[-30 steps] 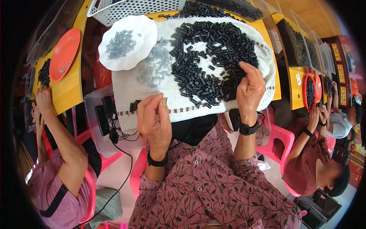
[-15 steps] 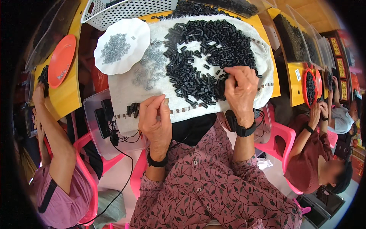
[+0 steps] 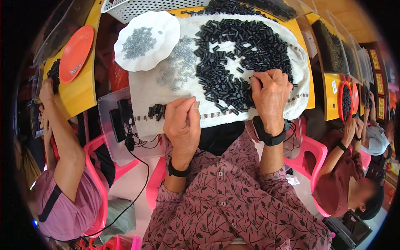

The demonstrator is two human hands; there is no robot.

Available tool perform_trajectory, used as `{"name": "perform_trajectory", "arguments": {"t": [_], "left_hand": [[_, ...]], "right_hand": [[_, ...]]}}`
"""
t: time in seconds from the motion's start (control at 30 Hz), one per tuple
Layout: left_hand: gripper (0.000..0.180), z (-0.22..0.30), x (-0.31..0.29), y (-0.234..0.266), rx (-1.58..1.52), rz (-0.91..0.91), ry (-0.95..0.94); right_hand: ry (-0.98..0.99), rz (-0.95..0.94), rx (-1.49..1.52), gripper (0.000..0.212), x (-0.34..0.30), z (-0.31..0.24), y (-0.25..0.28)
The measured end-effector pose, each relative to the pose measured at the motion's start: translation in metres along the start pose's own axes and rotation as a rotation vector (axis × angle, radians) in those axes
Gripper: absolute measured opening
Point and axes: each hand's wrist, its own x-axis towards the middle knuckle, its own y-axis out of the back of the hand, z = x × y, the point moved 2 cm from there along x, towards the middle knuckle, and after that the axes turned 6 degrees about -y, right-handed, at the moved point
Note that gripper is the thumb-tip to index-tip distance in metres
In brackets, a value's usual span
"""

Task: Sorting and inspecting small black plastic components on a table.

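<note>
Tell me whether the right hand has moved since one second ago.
Yes: the right hand has moved left, closer to the stationary white plate.

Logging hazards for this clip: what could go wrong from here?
The small black cluster sits near the front edge of the white cloth, beside the left hand, so a brush might knock pieces off. The grey pieces lie right beside the black pile, so the two could mix.

A cloth (image 3: 146, 93) lies before me on the table (image 3: 296, 28). A plate (image 3: 168, 31) of pins (image 3: 139, 43) overlaps its far-left corner, a basket (image 3: 146, 9) behind. Right of the plate lie loose pins (image 3: 179, 62), then a heap of tubes (image 3: 216, 79), my right hand (image 3: 273, 93) at its near side. A tube cluster (image 3: 157, 111) lies just left of my left hand (image 3: 182, 123).
</note>
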Motion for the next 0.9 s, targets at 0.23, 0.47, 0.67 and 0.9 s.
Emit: {"name": "perform_trajectory", "arguments": {"t": [0.23,0.47,0.67,0.9], "left_hand": [[0.018,0.004,-0.002,-0.007,0.071,-0.058,-0.164],[0.024,0.013,-0.003,-0.018,-0.021,-0.187,-0.268],[0.026,0.018,-0.003,-0.029,0.127,-0.269,-0.332],[0.024,0.019,0.000,-0.033,0.265,-0.357,-0.376]], "right_hand": [[0.049,-0.009,-0.013,0.008,-0.001,-0.002,-0.005],[0.048,0.022,0.038,0.011,-0.002,-0.006,-0.005],[-0.062,0.019,0.357,0.008,-0.006,-0.008,-0.004],[-0.358,-0.210,0.911,0.010,-0.023,-0.015,-0.013]]}}
